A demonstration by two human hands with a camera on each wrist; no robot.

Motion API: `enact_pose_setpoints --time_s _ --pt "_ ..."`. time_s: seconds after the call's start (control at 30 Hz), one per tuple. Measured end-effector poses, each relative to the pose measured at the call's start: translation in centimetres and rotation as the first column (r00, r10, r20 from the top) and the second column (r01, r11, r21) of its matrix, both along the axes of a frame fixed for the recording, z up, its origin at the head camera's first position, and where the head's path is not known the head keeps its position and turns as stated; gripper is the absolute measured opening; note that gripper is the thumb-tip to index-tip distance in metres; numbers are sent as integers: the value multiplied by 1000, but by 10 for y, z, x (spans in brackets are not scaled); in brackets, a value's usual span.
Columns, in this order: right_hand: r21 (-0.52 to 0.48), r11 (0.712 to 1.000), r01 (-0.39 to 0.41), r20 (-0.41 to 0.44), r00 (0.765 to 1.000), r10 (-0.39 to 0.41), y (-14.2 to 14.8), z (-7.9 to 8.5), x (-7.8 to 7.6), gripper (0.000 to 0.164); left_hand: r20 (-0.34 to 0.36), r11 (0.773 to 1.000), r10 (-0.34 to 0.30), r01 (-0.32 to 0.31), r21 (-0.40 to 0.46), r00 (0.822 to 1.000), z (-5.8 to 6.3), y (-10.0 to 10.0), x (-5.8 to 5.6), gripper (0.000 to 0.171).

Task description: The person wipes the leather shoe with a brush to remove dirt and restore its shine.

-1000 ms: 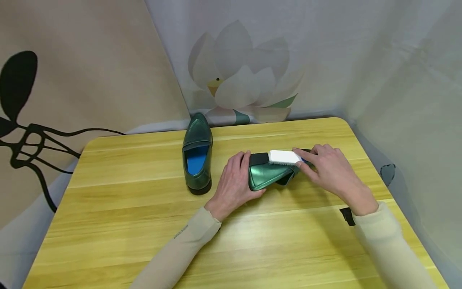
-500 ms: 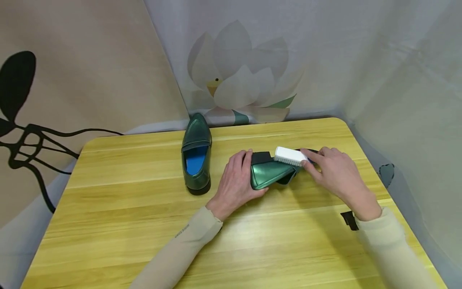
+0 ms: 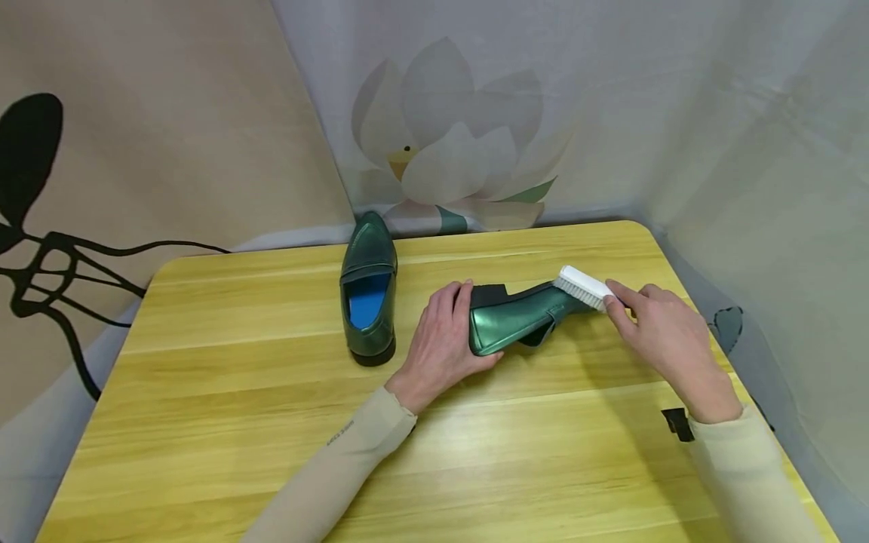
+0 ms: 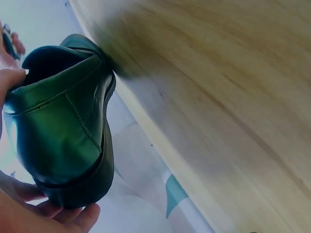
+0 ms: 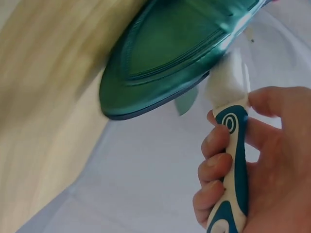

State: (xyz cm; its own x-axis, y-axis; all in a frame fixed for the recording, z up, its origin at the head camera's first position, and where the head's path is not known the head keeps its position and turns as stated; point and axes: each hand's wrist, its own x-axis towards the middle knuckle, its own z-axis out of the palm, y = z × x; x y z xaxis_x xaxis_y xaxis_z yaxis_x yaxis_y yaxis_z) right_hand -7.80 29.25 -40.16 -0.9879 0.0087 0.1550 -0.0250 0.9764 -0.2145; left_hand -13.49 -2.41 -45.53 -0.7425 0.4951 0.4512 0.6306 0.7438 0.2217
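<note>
My left hand (image 3: 444, 339) grips a shiny green loafer (image 3: 516, 320) by its heel, with the shoe turned on its side and the dark sole facing away. In the left wrist view the thumb is at the shoe's opening and the fingers curl under the black heel (image 4: 80, 189). My right hand (image 3: 668, 339) holds a white-headed brush (image 3: 582, 286), its bristles against the loafer's side near the toe. The right wrist view shows fingers wrapped round the blue and white brush handle (image 5: 235, 160), beside the loafer's toe (image 5: 141, 92).
A second green loafer (image 3: 370, 290) with a blue insole stands upright on the wooden table (image 3: 237, 362), left of my left hand. Pale curtains (image 3: 489, 113) with a printed flower hang behind the table's far edge. A black strap (image 3: 677, 424) shows at the right wrist.
My right hand has moved the brush to the right along the loafer, from near the heel toward the toe, and its head now tilts. The left hand and its shoe stay nearly still.
</note>
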Motion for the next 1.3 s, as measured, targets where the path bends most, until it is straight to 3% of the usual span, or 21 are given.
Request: enact_pose_setpoints --time_s 0.37,0.5,0.6,0.73,0.87,1.13,1.3 --pt "-70 993 97 81 993 -92 31 -13 7 54 31 1000 22 -22 -4 999 -2 0 0 114" --pt "-70 991 113 57 992 -109 36 -16 9 53 35 1000 29 -29 1 999 -1 0 1 114" --pt "-63 993 98 -20 995 -99 30 -18 9 49 41 999 34 -34 7 999 -1 1 1 114" --pt "-12 999 41 -199 979 -43 10 -19 7 42 47 999 35 -36 20 998 1 3 1 114" --pt "49 999 3 -313 950 12 -12 -19 7 39 50 999 38 -39 22 998 1 5 2 114" --pt "90 987 -137 -333 929 159 -48 -15 9 41 34 999 42 -43 13 999 3 7 3 115" --pt "77 964 -255 -310 912 267 -64 -15 10 41 66 998 59 -59 12 996 4 6 3 115"
